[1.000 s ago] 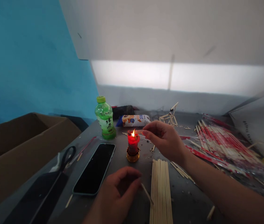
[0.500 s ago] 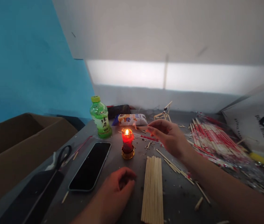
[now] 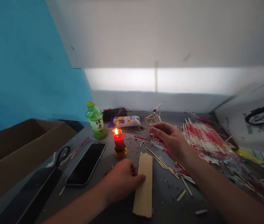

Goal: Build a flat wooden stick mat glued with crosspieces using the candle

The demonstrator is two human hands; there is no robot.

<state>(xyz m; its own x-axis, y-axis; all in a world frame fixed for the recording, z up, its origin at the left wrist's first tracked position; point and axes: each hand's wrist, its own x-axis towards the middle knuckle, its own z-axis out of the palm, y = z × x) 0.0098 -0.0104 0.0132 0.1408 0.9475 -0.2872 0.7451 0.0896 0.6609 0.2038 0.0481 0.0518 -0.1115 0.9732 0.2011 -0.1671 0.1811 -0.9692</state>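
My left hand (image 3: 126, 177) is beside a flat row of thin wooden sticks (image 3: 143, 186), its thumb touching the near-left part of them. Its fingers are loosely curled, with a gap between thumb and forefinger. Further right, my right hand (image 3: 172, 141) is raised above the table, thumb and forefinger pinched together; whatever is between them is hidden or too small to make out. A lit red candle (image 3: 119, 140) stands upright on a gold base, left of the right hand. Behind that hand sits a small frame built of sticks (image 3: 153, 119).
A green tea bottle (image 3: 96, 121) and a phone (image 3: 86, 165) are left of the candle. A snack packet (image 3: 126, 121) lies behind it. Packs of red-and-white wrapped sticks (image 3: 202, 133) lie on the right, near a paper bag (image 3: 248, 109). A cardboard box (image 3: 29, 146) is at the left.
My right hand has drawn back from the flame; the thin stick seen in its fingers earlier no longer shows clearly. My left hand has moved right, onto the row of sticks. The view has shifted slightly.
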